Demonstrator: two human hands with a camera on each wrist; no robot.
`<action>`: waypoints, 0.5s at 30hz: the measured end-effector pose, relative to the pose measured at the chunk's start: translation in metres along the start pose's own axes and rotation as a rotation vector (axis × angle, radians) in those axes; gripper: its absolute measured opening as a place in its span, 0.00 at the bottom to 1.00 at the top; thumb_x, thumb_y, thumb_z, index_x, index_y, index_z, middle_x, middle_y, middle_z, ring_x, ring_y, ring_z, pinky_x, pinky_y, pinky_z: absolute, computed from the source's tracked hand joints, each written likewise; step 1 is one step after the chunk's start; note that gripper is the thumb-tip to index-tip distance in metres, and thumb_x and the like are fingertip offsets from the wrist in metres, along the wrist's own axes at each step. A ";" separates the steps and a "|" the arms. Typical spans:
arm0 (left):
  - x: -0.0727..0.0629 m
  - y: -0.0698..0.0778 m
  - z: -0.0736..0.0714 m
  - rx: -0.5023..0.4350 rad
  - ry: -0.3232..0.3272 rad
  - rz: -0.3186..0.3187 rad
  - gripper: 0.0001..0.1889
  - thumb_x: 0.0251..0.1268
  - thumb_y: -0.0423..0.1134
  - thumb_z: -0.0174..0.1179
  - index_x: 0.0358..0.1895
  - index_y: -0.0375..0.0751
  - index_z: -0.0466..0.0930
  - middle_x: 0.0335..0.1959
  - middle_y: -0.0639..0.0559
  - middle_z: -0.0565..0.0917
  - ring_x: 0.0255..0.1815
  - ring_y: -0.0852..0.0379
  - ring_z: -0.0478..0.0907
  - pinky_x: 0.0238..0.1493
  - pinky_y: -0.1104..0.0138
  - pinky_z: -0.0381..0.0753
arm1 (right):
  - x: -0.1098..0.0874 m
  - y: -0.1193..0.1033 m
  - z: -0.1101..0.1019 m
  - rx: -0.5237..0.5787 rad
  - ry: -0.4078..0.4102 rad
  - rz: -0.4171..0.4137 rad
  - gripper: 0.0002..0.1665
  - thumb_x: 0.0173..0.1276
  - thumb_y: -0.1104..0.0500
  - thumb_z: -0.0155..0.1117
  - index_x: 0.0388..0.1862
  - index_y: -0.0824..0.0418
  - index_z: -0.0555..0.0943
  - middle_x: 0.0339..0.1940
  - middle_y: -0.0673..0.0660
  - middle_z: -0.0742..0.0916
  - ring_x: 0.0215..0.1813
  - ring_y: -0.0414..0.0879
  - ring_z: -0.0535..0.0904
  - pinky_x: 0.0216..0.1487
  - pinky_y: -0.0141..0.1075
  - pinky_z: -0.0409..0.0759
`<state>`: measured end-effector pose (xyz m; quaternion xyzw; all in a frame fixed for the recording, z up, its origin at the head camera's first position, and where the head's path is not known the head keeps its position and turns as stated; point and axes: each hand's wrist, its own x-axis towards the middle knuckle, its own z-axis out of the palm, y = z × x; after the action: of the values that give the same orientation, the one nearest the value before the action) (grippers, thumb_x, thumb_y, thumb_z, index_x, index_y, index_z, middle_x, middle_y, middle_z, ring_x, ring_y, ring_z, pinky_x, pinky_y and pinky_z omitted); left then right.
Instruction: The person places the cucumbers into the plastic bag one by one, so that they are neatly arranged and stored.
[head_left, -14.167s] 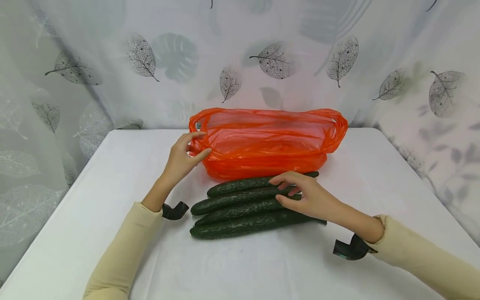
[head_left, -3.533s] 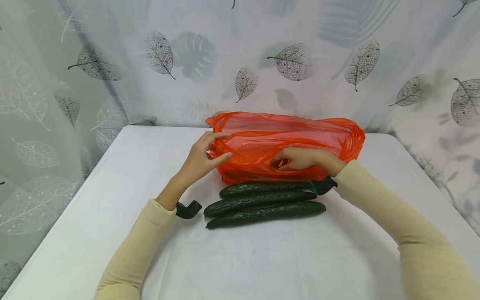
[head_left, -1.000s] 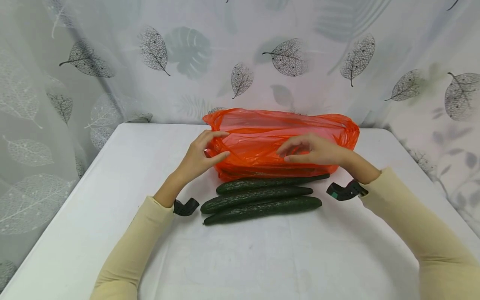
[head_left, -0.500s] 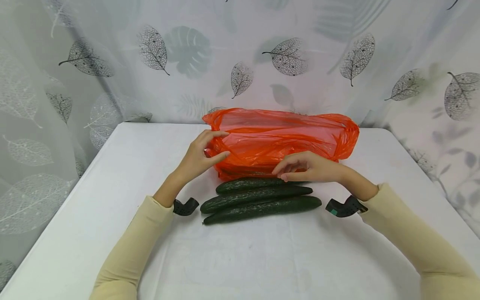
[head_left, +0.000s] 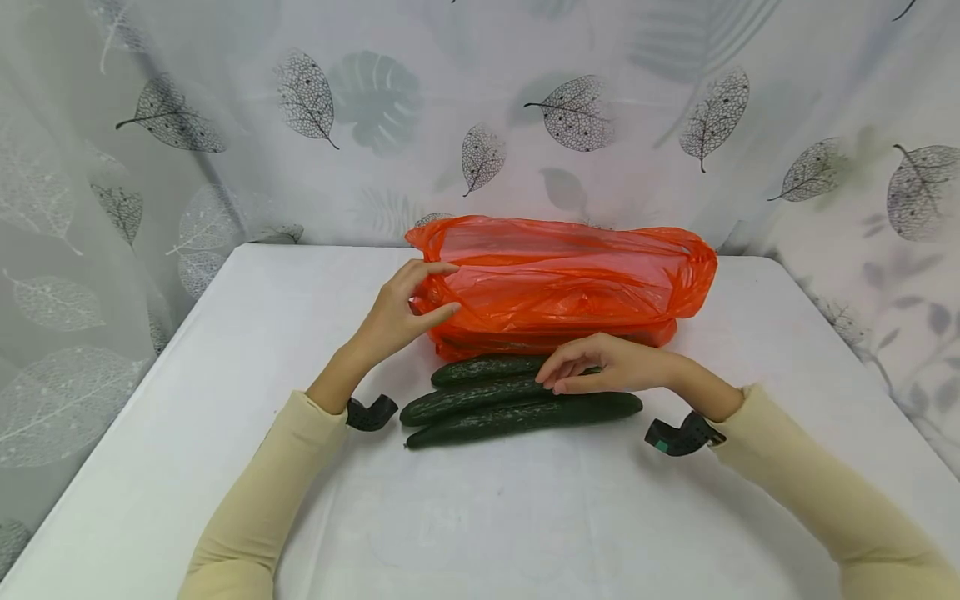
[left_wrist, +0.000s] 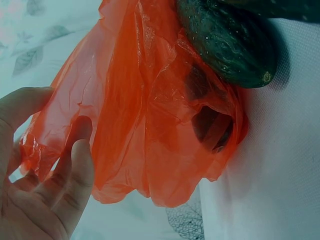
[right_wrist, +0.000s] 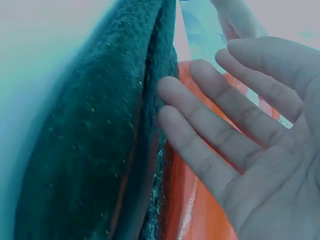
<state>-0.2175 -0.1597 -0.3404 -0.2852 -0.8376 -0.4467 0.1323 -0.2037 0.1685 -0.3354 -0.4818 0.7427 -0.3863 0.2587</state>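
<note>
Three dark green cucumbers lie side by side on the table: a front one (head_left: 480,427), a middle one (head_left: 461,401) and a back one (head_left: 483,369). Behind them stands a red plastic bag (head_left: 555,287), its mouth spread wide. Dark shapes show through the bag's wall (left_wrist: 197,82) in the left wrist view. My left hand (head_left: 393,312) holds the bag's left edge, fingers curled in the thin plastic. My right hand (head_left: 611,365) hovers over the right part of the cucumbers, palm down, fingers loosely bent and nothing in them. It hides the back cucumber's right end.
A white cloth (head_left: 465,517) covers the table. A leaf-printed curtain (head_left: 420,100) hangs right behind the bag and along both sides. Black wrist devices (head_left: 371,413) sit under each forearm.
Fourteen seconds ago several cucumbers lay outside the bag, one more than now. My right hand was inside the bag, came out, and has moved down over the cucumbers. My left hand stays put.
</note>
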 end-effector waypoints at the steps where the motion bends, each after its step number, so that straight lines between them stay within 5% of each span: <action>1: 0.000 0.000 0.000 0.000 -0.002 0.003 0.25 0.61 0.36 0.68 0.61 0.38 0.74 0.53 0.43 0.76 0.39 0.53 0.68 0.32 0.67 0.73 | 0.000 0.000 0.002 -0.003 -0.010 0.007 0.16 0.71 0.65 0.61 0.55 0.67 0.80 0.49 0.61 0.86 0.49 0.48 0.83 0.54 0.38 0.80; 15: 0.001 -0.001 0.000 0.003 -0.008 0.008 0.25 0.60 0.37 0.68 0.61 0.37 0.74 0.54 0.44 0.76 0.45 0.52 0.70 0.41 0.62 0.74 | -0.005 0.003 0.012 -0.028 -0.040 0.055 0.19 0.72 0.60 0.61 0.59 0.64 0.79 0.58 0.58 0.83 0.57 0.47 0.80 0.60 0.40 0.76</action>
<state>-0.2187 -0.1599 -0.3407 -0.2900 -0.8378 -0.4436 0.1311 -0.1939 0.1699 -0.3446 -0.4723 0.7558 -0.3588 0.2773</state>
